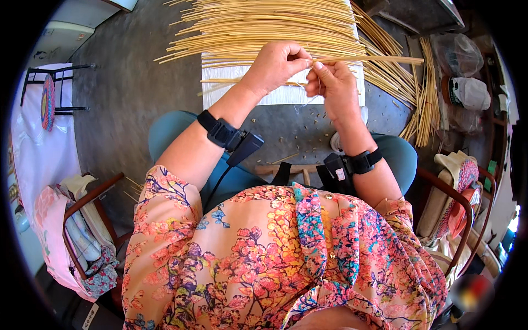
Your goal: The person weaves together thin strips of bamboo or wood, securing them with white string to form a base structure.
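Observation:
My right hand (336, 91) is closed on a thin yellow reed stalk (385, 58), which sticks out to the right past my fingers. Thumb and forefinger of my left hand (275, 67) pinch together at the stalk's left end, against the right fingertips. Just what sits between the fingertips is too small to see. A fine pale thread (300, 104) hangs in a loose loop below the hands. Beyond them, many reed stalks (269, 30) lie side by side across a white slatted board (280, 98).
More reeds lie on the right in a slanting bundle (393, 82) and an upright one (426, 93). Plastic-wrapped containers (467, 93) stand at the far right. A stool with a round woven mat (48, 103) is at left. Reed scraps litter the grey floor (126, 60).

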### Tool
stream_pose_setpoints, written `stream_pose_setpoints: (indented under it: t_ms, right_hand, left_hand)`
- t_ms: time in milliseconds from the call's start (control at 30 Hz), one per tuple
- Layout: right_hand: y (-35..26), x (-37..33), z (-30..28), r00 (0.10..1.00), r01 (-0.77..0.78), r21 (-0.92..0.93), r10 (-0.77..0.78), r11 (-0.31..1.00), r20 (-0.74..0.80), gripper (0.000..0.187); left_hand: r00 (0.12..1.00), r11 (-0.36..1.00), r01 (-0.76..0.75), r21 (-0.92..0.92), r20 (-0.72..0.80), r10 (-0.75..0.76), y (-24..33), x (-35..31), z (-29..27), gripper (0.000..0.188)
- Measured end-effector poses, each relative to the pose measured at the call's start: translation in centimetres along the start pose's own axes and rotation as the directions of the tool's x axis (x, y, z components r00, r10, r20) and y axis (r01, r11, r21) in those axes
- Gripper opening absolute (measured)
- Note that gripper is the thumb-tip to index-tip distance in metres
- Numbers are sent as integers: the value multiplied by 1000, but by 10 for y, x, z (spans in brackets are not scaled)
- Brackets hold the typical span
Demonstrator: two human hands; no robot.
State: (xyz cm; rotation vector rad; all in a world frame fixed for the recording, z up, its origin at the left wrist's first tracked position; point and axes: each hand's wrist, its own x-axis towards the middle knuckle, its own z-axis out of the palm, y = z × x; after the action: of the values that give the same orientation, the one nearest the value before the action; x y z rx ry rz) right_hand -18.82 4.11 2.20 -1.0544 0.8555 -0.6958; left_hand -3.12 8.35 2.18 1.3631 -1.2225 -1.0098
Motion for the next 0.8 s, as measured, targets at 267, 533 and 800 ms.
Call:
stream_pose_setpoints:
  t_ms: [267,533,800]
  right_hand:
    - [-49,-18,2,528,502,-858,-746,-111,406,17]
    - [-41,-5,11,743,565,-801,-545,199,389,7]
    - [-57,5,37,570,635,-754,-760,166,313,3]
  left_hand:
    - [942,835,-273,478,-43,332,1,-5,-2,11]
    - [893,801,-382,461,-38,448,5,-11,-5,17]
    - [931,873,-333,357,-25,365,-6,-8,-4,12]
